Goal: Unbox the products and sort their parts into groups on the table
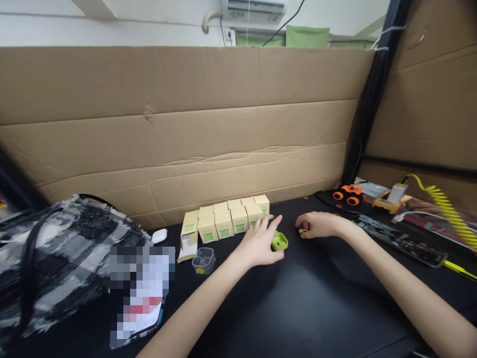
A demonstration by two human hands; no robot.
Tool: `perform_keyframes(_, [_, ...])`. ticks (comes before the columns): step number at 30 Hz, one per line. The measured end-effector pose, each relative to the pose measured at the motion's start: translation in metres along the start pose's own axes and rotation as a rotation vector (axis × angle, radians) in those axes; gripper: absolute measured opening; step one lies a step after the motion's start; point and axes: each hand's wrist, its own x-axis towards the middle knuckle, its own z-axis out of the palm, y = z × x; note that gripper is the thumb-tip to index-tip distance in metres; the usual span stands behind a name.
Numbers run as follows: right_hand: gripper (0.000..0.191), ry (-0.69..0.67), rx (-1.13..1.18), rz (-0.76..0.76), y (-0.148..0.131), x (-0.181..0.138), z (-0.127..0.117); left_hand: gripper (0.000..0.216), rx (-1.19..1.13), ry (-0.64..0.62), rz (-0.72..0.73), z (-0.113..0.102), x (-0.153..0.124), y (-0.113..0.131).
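Note:
My left hand [262,243] reaches in from the lower left, fingers spread and thumb apart. A small lime-green open plastic case [280,242] lies on the black table just beyond its palm, between thumb and fingers. Whether the hand touches the case I cannot tell. To the right, my right hand [318,224] rests low at the table with its fingers curled together. A tiny yellow piece [302,230] shows at its fingertips; its kind is too small to make out. Left of my left hand stand a clear plastic tub [203,260] and an opened cream carton [188,246].
Cream boxes [223,224] stand in rows before a cardboard wall [204,114]. A fuzzy black-and-white bag [70,258], a white earbud case [159,235] and a phone [143,303] lie left. At right are an orange toy car [349,194], a dark flat panel [400,240] and a yellow coiled cord [443,201].

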Motion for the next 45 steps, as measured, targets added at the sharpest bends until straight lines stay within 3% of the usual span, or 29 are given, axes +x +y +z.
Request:
perform_keyframes(5, [0.036, 0.252, 0.015, -0.187, -0.039, 0.018, -0.012, 0.051, 0.004, 0.132, 0.006, -0.005, -0.048, 0.019])
perform_keyframes(9, [0.040, 0.337, -0.018, -0.308, -0.075, 0.053, -0.011, 0.025, 0.080, 0.213, 0.125, 0.005, -0.083, 0.020])
perform_keyframes(15, [0.029, 0.413, -0.031, -0.346, -0.084, 0.071, 0.009, 0.014, 0.184, 0.309, 0.152, 0.004, -0.115, 0.006])
perform_keyframes(20, [0.045, 0.456, 0.008, -0.404, -0.082, 0.048, 0.000, 0.015, 0.146, 0.286, 0.055, -0.005, -0.124, -0.001])
perform_keyframes(24, [0.051, 0.475, 0.039, -0.513, -0.099, 0.012, -0.017, 0.043, 0.082, 0.333, -0.013, -0.007, -0.128, -0.006])
perform_keyframes(27, [0.050, 0.403, 0.233, -0.642, -0.122, -0.015, -0.017, 0.065, 0.112, 0.445, -0.051, -0.009, -0.127, -0.010])
perform_keyframes(30, [0.050, 0.300, 0.413, -0.690, -0.142, -0.029, -0.001, 0.074, 0.045, 0.417, -0.003, -0.011, -0.128, -0.013])
perform_keyframes(33, [0.042, 0.376, 0.398, -0.647, -0.151, -0.031, 0.020, 0.072, -0.048, 0.338, 0.019, -0.011, -0.132, -0.017])
perform_keyframes(35, [0.039, 0.518, 0.369, -0.624, -0.152, -0.032, 0.029, 0.071, -0.082, 0.355, -0.052, -0.011, -0.135, -0.019])
perform_keyframes(37, [0.041, 0.577, 0.387, -0.676, -0.153, -0.034, 0.032, 0.069, -0.079, 0.368, -0.111, -0.011, -0.138, -0.021])
perform_keyframes(42, [0.014, 0.430, 0.413, -0.880, -0.158, -0.046, 0.024, 0.053, 0.012, 0.361, -0.018, -0.011, -0.140, -0.025])
perform_keyframes(45, [0.027, 0.432, 0.141, -0.933, -0.160, -0.046, 0.022, 0.046, 0.022, 0.434, 0.119, -0.011, -0.140, -0.026])
